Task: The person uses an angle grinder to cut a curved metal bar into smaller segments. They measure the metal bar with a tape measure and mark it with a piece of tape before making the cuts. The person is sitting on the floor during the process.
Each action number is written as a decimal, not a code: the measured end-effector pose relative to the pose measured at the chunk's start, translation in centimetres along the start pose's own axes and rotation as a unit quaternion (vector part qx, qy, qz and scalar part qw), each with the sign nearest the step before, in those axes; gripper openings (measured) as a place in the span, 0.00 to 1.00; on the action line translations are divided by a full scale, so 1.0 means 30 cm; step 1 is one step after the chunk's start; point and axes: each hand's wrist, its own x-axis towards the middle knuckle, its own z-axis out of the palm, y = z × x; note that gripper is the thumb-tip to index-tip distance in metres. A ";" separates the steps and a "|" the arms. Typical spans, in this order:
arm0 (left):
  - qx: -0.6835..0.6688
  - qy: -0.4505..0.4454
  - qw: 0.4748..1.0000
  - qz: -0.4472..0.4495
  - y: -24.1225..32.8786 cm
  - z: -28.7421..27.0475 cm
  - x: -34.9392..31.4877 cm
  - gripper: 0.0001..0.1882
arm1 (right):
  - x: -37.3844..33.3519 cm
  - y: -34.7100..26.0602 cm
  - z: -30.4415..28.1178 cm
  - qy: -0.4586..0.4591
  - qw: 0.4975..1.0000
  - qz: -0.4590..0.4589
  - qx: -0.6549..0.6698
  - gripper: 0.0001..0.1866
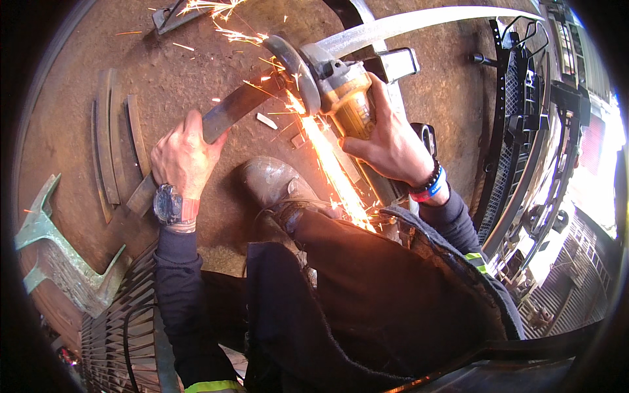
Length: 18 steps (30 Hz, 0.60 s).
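Observation:
My right hand (392, 141) grips a yellow and grey angle grinder (350, 95) by its body. The grinder's disc and guard (295, 75) meet the far end of a flat metal bar (237, 110). Bright sparks (331, 160) stream from that contact down toward my leg, and more fly off at the top. My left hand (187, 150) is closed around the bar, which slants up to the right from my fist. A watch sits on my left wrist and bands circle my right wrist.
My boot (272, 180) stands on the brown floor below the grinder. Loose metal strips (108, 137) lie at the left, near a green-edged steel beam (72, 262) and a slatted rack (124, 334). A pale curved bar (426, 23) crosses the top; black metal frames (517, 124) stand at the right.

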 end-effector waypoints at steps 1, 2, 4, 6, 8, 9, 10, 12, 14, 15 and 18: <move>0.011 0.006 1.000 0.006 -0.001 -0.002 -0.002 0.22 | -0.006 0.001 -0.002 -0.008 1.000 0.006 0.001 0.56; 0.005 -0.003 1.000 -0.002 0.002 -0.002 0.000 0.22 | -0.016 0.001 -0.006 -0.015 1.000 0.015 -0.001 0.56; -0.009 -0.021 1.000 -0.018 0.010 -0.010 0.009 0.22 | -0.027 0.011 -0.005 -0.014 1.000 0.010 -0.003 0.56; 0.000 -0.020 1.000 -0.021 0.014 -0.014 0.010 0.22 | -0.030 0.024 0.005 -0.007 1.000 -0.004 0.005 0.55; -0.002 -0.016 1.000 -0.022 0.013 -0.010 0.009 0.22 | -0.024 0.023 0.009 -0.003 1.000 -0.008 0.007 0.55; -0.008 -0.013 1.000 -0.021 0.011 -0.005 0.009 0.22 | -0.019 0.015 0.006 -0.005 1.000 -0.002 0.002 0.55; -0.014 -0.010 1.000 -0.021 0.009 -0.001 0.007 0.22 | -0.014 0.008 0.005 -0.005 1.000 0.002 -0.002 0.55; -0.018 -0.015 0.999 -0.022 0.006 -0.004 0.006 0.22 | -0.001 -0.009 -0.002 -0.005 1.000 0.006 -0.009 0.55; -0.021 -0.016 0.999 -0.023 0.006 -0.009 0.006 0.22 | 0.012 -0.011 -0.001 0.004 1.000 -0.006 -0.021 0.55; -0.023 -0.015 0.999 -0.022 0.009 -0.012 0.006 0.22 | 0.018 -0.004 0.003 0.013 0.999 -0.020 -0.029 0.55; -0.034 -0.013 0.999 -0.018 0.004 -0.004 0.005 0.22 | 0.037 0.000 0.005 0.018 0.999 -0.027 -0.036 0.55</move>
